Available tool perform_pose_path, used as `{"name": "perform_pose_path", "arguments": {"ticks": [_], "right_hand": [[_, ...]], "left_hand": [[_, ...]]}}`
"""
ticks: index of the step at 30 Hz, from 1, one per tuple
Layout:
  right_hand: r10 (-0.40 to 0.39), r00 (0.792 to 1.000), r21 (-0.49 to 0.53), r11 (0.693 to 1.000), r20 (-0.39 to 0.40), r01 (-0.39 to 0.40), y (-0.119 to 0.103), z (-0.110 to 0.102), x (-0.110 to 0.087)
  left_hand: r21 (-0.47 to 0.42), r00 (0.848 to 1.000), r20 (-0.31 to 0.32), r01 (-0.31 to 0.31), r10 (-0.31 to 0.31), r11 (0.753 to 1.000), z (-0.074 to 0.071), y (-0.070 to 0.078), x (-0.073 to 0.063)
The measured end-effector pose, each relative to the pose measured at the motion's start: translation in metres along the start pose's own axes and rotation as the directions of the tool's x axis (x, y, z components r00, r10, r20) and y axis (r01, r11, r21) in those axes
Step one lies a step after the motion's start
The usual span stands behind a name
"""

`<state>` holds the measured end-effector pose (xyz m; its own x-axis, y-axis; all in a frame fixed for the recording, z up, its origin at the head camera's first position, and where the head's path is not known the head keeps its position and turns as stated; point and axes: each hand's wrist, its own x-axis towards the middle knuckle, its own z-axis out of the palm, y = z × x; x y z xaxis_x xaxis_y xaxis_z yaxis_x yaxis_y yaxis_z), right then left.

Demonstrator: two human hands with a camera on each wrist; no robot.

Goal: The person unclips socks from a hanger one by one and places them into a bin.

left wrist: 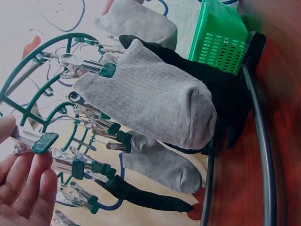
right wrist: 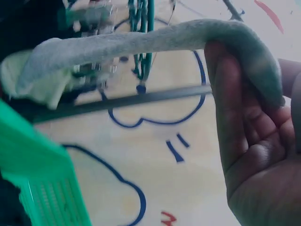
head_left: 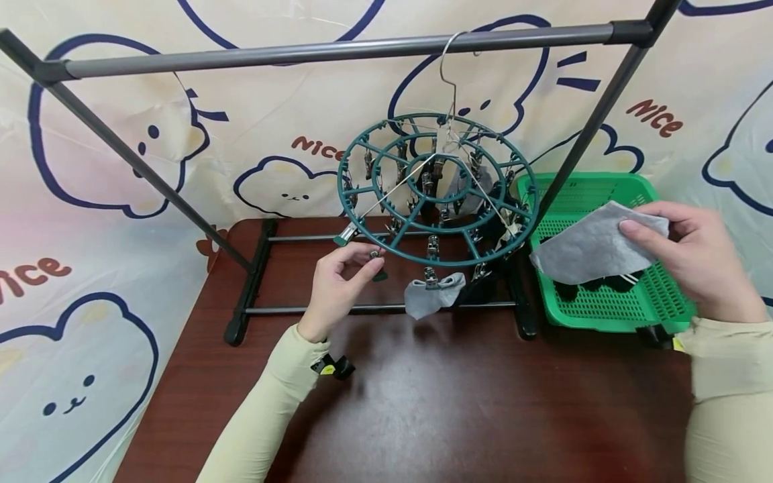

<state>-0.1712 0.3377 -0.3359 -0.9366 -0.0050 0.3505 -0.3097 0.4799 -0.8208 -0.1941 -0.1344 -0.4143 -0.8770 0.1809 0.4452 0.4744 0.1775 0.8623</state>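
Observation:
My left hand (head_left: 341, 285) pinches a metal clip (left wrist: 34, 139) with green tips at the near left rim of the round green drying hanger (head_left: 395, 253). Over the green basket, my right hand (head_left: 703, 258) holds a grey sock (head_left: 594, 245) between thumb and fingers; its free end points left toward the hanger. A light grey sock (left wrist: 150, 94) hangs from a clip on the hanger's near side. Behind it in the left wrist view are a black sock (left wrist: 221, 94), another grey sock (left wrist: 162, 162) and a thin dark one (left wrist: 146, 197).
The hanger's hook (head_left: 447, 64) hangs on the horizontal bar (head_left: 302, 52) of a dark metal rack standing on the brown table (head_left: 423, 402). A green basket (head_left: 670, 302) with dark socks inside stands at the right, beside the rack's foot (head_left: 527, 325). A printed sheet (head_left: 102, 255) covers the wall.

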Motion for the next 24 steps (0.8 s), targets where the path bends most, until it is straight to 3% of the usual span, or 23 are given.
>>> {"name": "perform_pose_path", "arguments": {"ticks": [7, 13, 24], "right_hand": [[0.096, 0.995, -0.149, 0.984, -0.008, -0.096, 0.017, -0.011, 0.0], [0.13, 0.991, -0.23, 0.965, 0.007, -0.125, 0.031, -0.014, -0.005], [0.219, 0.965, -0.312, 0.936, 0.147, -0.164, 0.063, -0.014, -0.013]], "left_hand": [[0.02, 1.0, 0.0, 0.001, -0.001, 1.0, 0.0, 0.001, 0.0], [0.015, 1.0, 0.0, -0.008, 0.008, 1.0, -0.002, 0.003, 0.0], [0.01, 1.0, -0.009, 0.009, -0.009, 1.0, -0.003, 0.002, -0.002]]}}
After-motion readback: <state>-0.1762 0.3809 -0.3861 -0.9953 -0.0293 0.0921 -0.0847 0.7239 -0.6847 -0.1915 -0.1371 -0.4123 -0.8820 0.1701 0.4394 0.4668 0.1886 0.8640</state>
